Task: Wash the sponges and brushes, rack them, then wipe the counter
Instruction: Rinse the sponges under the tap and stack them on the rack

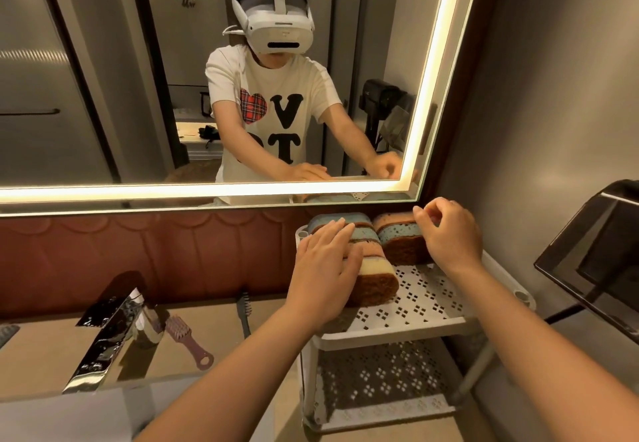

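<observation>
I see left hand [325, 268] flat on sponges [377, 270], rack [432, 303] top shelf, right | right hand [449, 234] curled at far sponge [397, 237], grip unclear | brushes [186, 334] on table [221, 324], left | shirt [273, 95]: "V", "T"

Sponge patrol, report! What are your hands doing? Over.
Left hand flat on sponges. Right hand curled over them, grip unclear. Sponges on rack; brushes lie on counter. Nothing blocking.

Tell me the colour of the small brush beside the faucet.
The brush is pink; head view.

Lit-edged mirror [103, 78] above brown wall panel [138, 251], grey wall [553, 95] beside.
</observation>
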A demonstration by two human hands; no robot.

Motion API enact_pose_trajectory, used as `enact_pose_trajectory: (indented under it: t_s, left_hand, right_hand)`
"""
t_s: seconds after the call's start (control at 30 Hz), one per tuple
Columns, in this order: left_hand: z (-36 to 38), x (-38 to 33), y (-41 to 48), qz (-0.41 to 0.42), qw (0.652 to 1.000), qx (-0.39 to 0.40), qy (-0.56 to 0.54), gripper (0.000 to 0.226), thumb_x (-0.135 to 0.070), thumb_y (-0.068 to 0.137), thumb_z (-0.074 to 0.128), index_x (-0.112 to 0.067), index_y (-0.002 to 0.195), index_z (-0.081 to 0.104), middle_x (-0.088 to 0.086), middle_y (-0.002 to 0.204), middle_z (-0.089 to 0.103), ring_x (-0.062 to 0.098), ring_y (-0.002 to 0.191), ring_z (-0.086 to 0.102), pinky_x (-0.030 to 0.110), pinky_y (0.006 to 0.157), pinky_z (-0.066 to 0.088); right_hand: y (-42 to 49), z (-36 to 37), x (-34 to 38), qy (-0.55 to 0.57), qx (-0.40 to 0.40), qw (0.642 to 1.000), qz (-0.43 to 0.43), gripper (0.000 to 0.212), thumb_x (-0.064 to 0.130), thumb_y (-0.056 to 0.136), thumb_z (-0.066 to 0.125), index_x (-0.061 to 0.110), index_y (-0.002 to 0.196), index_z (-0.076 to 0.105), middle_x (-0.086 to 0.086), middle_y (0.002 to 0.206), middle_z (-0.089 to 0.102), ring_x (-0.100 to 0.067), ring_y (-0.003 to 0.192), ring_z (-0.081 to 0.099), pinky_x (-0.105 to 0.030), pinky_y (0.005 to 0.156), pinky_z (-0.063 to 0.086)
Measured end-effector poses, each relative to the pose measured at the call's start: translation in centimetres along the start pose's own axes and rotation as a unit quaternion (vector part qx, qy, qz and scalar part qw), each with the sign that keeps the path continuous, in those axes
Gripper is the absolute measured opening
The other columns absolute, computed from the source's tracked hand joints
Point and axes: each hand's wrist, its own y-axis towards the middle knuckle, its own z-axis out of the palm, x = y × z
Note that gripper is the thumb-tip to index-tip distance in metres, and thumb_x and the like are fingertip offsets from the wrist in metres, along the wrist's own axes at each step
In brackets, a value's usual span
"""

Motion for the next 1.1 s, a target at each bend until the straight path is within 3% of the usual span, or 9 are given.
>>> enact_pose_trajectory:
  t_s: [0.2,0.3,0.37,0.53,0.7,0.8,0.93,1.1]
  left_hand:
    - [-3.0,-0.4,-1.0,0.01,0.999,0.003,-0.046,0.047,-0.04,0.093,0.034,-0.019,0.131,0.052,-0.003,0.132,0.056,0.011,0.125,0.045,0.031,0.106,0.033]
    - [-5.3,0.2,-2.1,0.007,0.998,0.06,-0.032,0.033,-0.034,0.096,0.04,-0.022,0.12,0.058,-0.004,0.117,0.063,0.009,0.106,0.055,0.027,0.089,0.044]
    - [-6.9,1.3,-3.4,0.004,0.996,0.09,-0.014,0.03,-0.035,0.095,0.042,-0.022,0.114,0.062,-0.006,0.109,0.066,0.007,0.098,0.058,0.031,0.087,0.049]
    - [-10.6,4.5,-7.4,-0.041,0.987,0.154,0.003,0.027,-0.036,0.094,0.045,-0.024,0.112,0.062,-0.009,0.108,0.066,0.003,0.098,0.059,0.027,0.09,0.049]
    - [-13.7,9.1,-12.2,-0.117,0.974,0.191,-0.021,0.03,-0.038,0.095,0.044,-0.024,0.118,0.059,-0.009,0.111,0.064,0.001,0.1,0.058,0.022,0.089,0.049]
    - [-15.3,11.9,-15.4,-0.166,0.969,0.181,-0.033,0.029,-0.035,0.095,0.046,-0.022,0.118,0.059,-0.009,0.112,0.062,0.001,0.1,0.057,0.013,0.084,0.045]
    - [-17.6,15.9,-20.2,-0.242,0.953,0.174,-0.043,0.028,-0.035,0.095,0.045,-0.025,0.119,0.056,-0.01,0.113,0.059,0.005,0.103,0.056,0.026,0.092,0.048]
    - [-20.6,20.9,-26.8,-0.332,0.934,0.117,-0.062,0.024,-0.03,0.095,0.047,-0.022,0.114,0.059,-0.006,0.108,0.06,0.01,0.101,0.056,0.025,0.089,0.045]
  right_hand:
    - [-2.7,-1.7,4.0,0.055,0.054,0.996,-0.043,0.021,0.038,0.09,0.053,0.022,0.078,0.058,0.006,0.07,0.058,-0.017,0.071,0.055,-0.031,0.062,0.043]
    - [-4.4,-2.1,6.3,0.082,0.095,0.99,-0.059,0.015,0.037,0.089,0.055,0.025,0.081,0.06,0.009,0.075,0.06,-0.014,0.076,0.056,-0.037,0.068,0.05]
    - [-5.9,-2.1,8.0,0.094,0.133,0.984,-0.068,0.012,0.036,0.089,0.056,0.026,0.087,0.061,0.01,0.082,0.061,-0.009,0.079,0.055,-0.034,0.07,0.05]
    - [-9.8,-1.2,12.2,0.114,0.202,0.967,-0.101,0.009,0.033,0.088,0.058,0.026,0.091,0.063,0.01,0.083,0.062,-0.003,0.075,0.057,-0.025,0.066,0.051]
    - [-13.6,0.9,15.7,0.125,0.265,0.946,-0.139,0.007,0.033,0.087,0.057,0.029,0.086,0.063,0.01,0.077,0.061,-0.008,0.072,0.057,-0.036,0.068,0.054]
    - [-15.9,2.8,17.3,0.139,0.306,0.93,-0.149,0.007,0.03,0.088,0.058,0.029,0.084,0.063,0.01,0.075,0.061,-0.007,0.071,0.057,-0.035,0.066,0.053]
    - [-19.4,5.9,19.8,0.15,0.358,0.909,-0.151,0.008,0.025,0.087,0.059,0.026,0.081,0.064,0.01,0.073,0.062,-0.008,0.071,0.057,-0.038,0.068,0.053]
    - [-23.8,10.2,23.0,0.142,0.427,0.882,-0.138,0.011,0.025,0.088,0.057,0.028,0.079,0.062,0.011,0.076,0.06,-0.011,0.072,0.057,-0.035,0.067,0.05]
